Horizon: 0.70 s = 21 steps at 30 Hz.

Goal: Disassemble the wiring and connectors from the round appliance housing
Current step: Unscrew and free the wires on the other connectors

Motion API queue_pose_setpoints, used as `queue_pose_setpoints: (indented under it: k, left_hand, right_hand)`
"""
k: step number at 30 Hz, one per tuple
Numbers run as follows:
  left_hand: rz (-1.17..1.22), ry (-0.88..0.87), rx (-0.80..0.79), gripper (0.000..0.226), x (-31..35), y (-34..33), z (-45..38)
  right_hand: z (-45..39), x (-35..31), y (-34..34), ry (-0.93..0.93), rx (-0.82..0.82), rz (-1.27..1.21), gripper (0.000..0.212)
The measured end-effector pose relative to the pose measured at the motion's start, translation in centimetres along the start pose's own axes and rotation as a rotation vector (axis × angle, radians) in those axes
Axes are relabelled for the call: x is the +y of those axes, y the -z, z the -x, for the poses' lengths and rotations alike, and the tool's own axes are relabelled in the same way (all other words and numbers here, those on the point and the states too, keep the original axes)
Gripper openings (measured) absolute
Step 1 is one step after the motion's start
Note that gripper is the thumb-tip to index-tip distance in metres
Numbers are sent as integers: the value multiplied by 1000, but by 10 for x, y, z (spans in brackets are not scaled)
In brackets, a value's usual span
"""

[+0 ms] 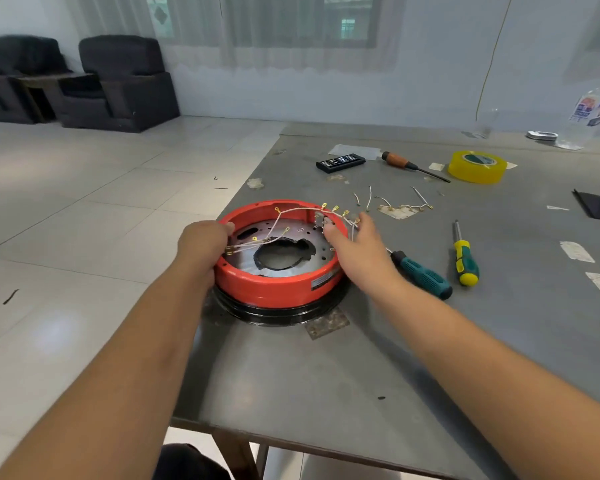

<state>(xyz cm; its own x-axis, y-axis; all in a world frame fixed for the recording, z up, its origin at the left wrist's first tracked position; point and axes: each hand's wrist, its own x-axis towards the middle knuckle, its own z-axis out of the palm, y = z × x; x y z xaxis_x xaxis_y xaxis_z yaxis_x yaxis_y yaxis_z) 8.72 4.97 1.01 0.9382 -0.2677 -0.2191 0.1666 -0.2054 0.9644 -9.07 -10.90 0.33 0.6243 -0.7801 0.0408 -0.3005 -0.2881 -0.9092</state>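
Note:
A round red housing (274, 289) with a black lower ring sits near the table's left edge, its metal floor showing a ragged centre hole. White wires (291, 211) with brass spade terminals arc across its inside and over the far right rim. My left hand (201, 244) grips the housing's left rim, fingers curled over the edge beside a brass connector. My right hand (357, 244) reaches to the right rim, thumb and fingers at a small grey connector block (321, 220) and the wire bundle there. Several loose wires (395, 202) lie on the table beyond.
On the grey table (326, 375) lie a teal-handled screwdriver (426, 275) right of my right hand, a yellow-green screwdriver (465, 261), an orange-handled one (409, 164), a black bit case (340, 162), yellow tape (477, 167) and a plastic bottle (589, 112). The table edge drops to tiled floor at left.

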Motion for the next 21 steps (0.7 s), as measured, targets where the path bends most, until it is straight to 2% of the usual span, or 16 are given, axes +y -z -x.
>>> queue_pose_setpoints:
  k: [4,7,10,13,17,19,21]
  left_hand:
    - [80,-4,62,12,-5,-15,11]
    - [147,-19,93,8,-10,-22,16]
    - [212,-9,101,26,-16,-27,18]
    - [275,44,51,31,-20,-28,20]
    - [256,43,-45,43,-25,-26,20]
    - [289,53,-57,55,-28,-26,18]
    - [315,68,-51,68,-31,-26,16]
  right_hand:
    - [21,12,-8,-133,58,-22,107]
    - [22,11,-9,-194,47,-64,110]
    - [23,10,-11,-203,-11,-47,93]
    - [17,3,-10,-200,-33,-61,74]
    - [-5,-6,-4,-174,6,-92,22]
    - [-14,-5,-7,-159,37,-103,17]
    - [-20,-3,-14,-159,77,-113,27]
